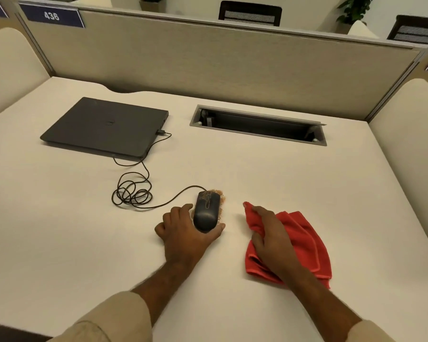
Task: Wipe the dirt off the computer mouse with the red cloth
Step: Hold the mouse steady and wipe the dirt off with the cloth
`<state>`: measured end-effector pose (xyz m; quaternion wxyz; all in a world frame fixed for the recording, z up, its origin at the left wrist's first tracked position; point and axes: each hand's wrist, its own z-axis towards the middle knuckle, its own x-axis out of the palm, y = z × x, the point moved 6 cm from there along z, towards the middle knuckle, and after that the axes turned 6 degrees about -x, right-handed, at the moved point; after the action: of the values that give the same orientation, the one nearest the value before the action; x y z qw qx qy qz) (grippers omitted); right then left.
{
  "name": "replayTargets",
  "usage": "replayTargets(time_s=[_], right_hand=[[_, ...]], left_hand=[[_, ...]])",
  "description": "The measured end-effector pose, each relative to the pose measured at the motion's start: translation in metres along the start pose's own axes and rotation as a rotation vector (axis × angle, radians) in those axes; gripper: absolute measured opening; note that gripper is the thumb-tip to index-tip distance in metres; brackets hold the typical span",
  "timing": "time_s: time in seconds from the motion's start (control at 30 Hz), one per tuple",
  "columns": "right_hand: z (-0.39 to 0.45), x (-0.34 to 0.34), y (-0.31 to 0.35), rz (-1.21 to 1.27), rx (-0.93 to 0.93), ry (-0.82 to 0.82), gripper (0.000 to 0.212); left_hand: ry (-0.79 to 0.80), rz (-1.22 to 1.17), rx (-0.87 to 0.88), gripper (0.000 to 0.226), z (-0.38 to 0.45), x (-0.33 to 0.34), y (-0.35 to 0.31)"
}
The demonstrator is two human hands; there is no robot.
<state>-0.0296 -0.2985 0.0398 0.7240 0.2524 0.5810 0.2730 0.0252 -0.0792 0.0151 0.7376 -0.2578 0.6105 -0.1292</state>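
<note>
the dark grey corded computer mouse lay near the middle of the pale cream desk, toward its front, with brownish crumbly dirt speckled over its buttons and spilling onto the desk along its right side. the left hand cupped the mouse from the near end, fingers curled along its left flank and thumb lying under its rear right edge, so the tail of the mouse was partly covered. just to the right, apart from the mouse, the right hand rested on the crumpled red microfibre cloth, fingers bent down into the folds and gripping a pinch of it; the cloth's underside and the fingertips were hidden. the thin black cable ran from the mouse's nose in a tangled loop to a closed dark grey laptop at the far left, its plug sitting at the laptop's right edge. a long metal-framed cable slot opened in the desk at the far right, its inside too dark to read. a beige fabric partition stood behind, carrying a blue sign numbered 436. both tan sleeves were cut off by the bottom edge.
</note>
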Motion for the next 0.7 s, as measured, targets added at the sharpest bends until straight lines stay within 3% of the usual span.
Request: replayTargets(time_s=[0.3, 0.47, 0.6, 0.7], right_hand=[[0.016, -0.006, 0.005, 0.150, -0.094, -0.059, 0.041], [0.021, -0.002, -0.001, 0.168, 0.028, -0.068, 0.039], [0.025, 0.008, 0.001, 0.064, -0.023, -0.002, 0.028], [0.028, 0.015, 0.007, -0.207, -0.110, 0.060, 0.027]], left_hand=[[-0.019, 0.015, -0.002, 0.081, -0.001, -0.001, -0.001], [-0.015, 0.003, -0.009, 0.073, -0.001, -0.003, -0.001], [-0.022, -0.009, -0.007, 0.068, -0.001, -0.005, -0.001], [-0.009, 0.000, -0.016, 0.069, 0.000, -0.005, -0.001]])
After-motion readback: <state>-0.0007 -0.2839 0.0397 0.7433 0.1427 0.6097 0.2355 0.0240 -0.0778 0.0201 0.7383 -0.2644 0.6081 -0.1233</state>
